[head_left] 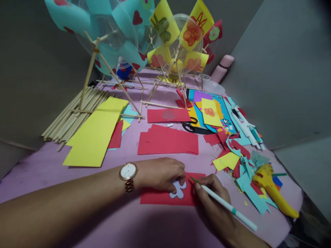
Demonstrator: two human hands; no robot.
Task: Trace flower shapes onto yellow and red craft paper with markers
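A red paper strip [160, 199] lies on the table close to me. On it rests a small pale flower-shaped cutout [178, 191], partly hidden by my fingers. My left hand [164, 174], with a watch on its wrist, presses the cutout down with bent fingers and thumb. My right hand [216, 196] grips a white felt-tip pen [232, 208] with a green band. The pen's green tip points at the red strip, just right of the cutout; whether it touches the paper I cannot tell.
Red sheets [168, 139], yellow sheets [95, 132] and wooden sticks [77, 113] lie beyond my hands. Black-handled scissors [190, 126] sit behind. At right are paper scraps [248, 179], a yellow glue gun [275, 191] and several pens [244, 125]. Stick-framed paper wheels [178, 41] stand at the back.
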